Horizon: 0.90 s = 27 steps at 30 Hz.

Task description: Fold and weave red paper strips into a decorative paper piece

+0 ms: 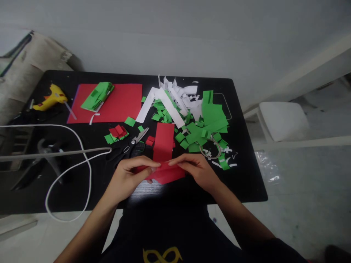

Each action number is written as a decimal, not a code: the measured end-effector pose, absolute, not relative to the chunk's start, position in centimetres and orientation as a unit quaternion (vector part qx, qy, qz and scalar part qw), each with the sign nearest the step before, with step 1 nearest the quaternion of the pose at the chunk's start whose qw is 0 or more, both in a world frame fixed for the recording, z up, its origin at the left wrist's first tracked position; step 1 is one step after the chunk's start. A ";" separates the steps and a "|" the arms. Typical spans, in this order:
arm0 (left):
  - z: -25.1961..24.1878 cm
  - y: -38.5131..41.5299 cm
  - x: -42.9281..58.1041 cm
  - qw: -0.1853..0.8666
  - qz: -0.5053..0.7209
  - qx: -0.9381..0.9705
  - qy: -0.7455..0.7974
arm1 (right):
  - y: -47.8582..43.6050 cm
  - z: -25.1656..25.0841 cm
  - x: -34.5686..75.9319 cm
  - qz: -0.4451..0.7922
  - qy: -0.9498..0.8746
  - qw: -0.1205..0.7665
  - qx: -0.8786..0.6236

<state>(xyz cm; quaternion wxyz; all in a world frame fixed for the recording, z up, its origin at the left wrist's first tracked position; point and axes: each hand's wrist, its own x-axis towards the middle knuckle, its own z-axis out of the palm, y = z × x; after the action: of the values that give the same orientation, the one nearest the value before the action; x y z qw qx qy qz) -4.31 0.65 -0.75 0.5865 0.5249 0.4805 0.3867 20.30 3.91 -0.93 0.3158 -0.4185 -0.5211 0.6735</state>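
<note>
While hands [129, 174] pinch red paper [170, 174], green scraps [179, 137] lie heaped; many squarish.

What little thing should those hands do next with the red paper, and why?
Perhaps press the red paper flatter: the left hand and right hand both grip it, close together, and it looks bent between them. The scissors lie on the table, unheld.

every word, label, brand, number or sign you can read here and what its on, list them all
No readable text anywhere.
Dark clothing: yellow looped design, no letters or numbers that I can make out.
Yellow glue gun: any marking is too small and blurred to read.
Folded red paper: no writing visible.
</note>
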 end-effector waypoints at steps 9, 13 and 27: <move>0.6 0.9 -4.2 0.421 0.366 0.718 0.416 | 3.9 -0.1 20.1 0.692 -0.542 0.280 -0.386; 1.0 0.6 -4.5 0.404 0.343 0.741 0.414 | 3.6 0.6 19.3 0.623 -0.608 0.271 -0.412; 0.8 0.3 -3.6 0.390 0.344 0.691 0.502 | 2.3 0.6 18.4 0.545 -0.641 0.315 -0.440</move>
<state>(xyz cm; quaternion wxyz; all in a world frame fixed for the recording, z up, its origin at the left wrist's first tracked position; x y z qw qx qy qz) -3.62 0.26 0.81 0.3900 0.6907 0.5024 0.3443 18.42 2.28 0.62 0.3147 -0.4397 -0.6410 0.5447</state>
